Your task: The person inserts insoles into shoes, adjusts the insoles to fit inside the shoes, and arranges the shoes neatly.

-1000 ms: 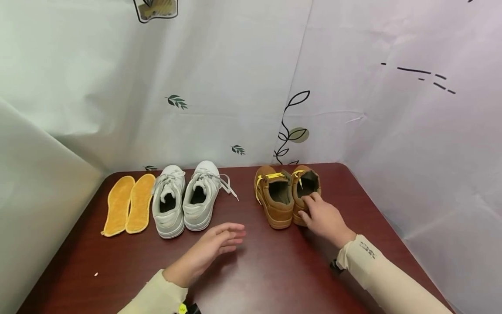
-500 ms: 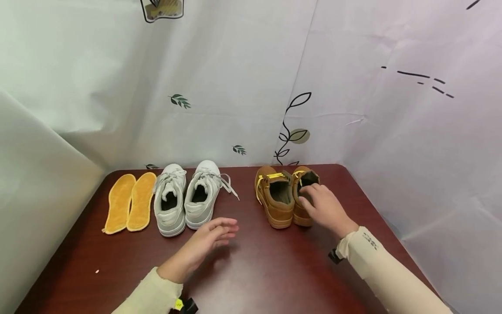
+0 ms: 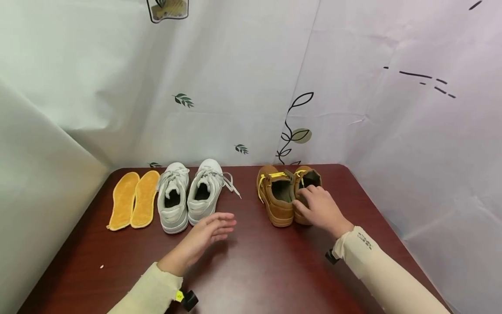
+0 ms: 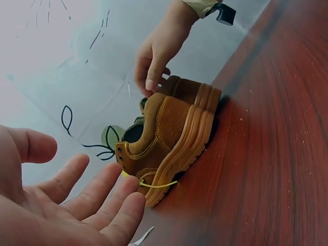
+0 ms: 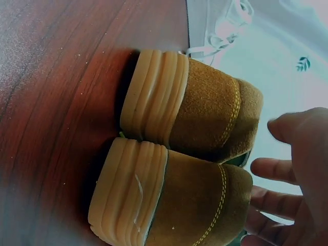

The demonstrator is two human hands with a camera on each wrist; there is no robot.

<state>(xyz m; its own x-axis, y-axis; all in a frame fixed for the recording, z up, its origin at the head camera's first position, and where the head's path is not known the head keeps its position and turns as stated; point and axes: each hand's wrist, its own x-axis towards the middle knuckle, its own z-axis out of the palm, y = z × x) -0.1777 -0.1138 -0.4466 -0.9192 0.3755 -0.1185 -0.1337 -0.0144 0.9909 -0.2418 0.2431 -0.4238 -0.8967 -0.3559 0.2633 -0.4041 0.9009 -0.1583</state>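
Two brown suede shoes with yellow laces stand side by side: the left brown shoe [image 3: 280, 211] and the right brown shoe [image 3: 301, 214], heels facing me. Over the right one's heel hovers my right hand [image 3: 319, 208], its fingers loosely bent at the collar and partly hiding the opening. In the right wrist view its thumb [image 5: 292, 125] is apart from the heels. My left hand [image 3: 205, 233] is in the air just in front of the white sneakers, palm turned inward, holding nothing. Its relaxed fingers [image 4: 97, 187] are spread in the left wrist view.
Left of the brown shoes stand a left white sneaker [image 3: 172, 216] and a right white sneaker [image 3: 201, 207] with a loose lace. Two orange insoles [image 3: 123, 203] lie flat at the far left of the dark red table [image 3: 259, 279]. A pale printed curtain [image 3: 235, 87] hangs behind.
My right hand has come up off the right brown shoe's heel and shifted slightly left. My left hand has drifted a little left toward the white sneakers. The shoes keep their places.
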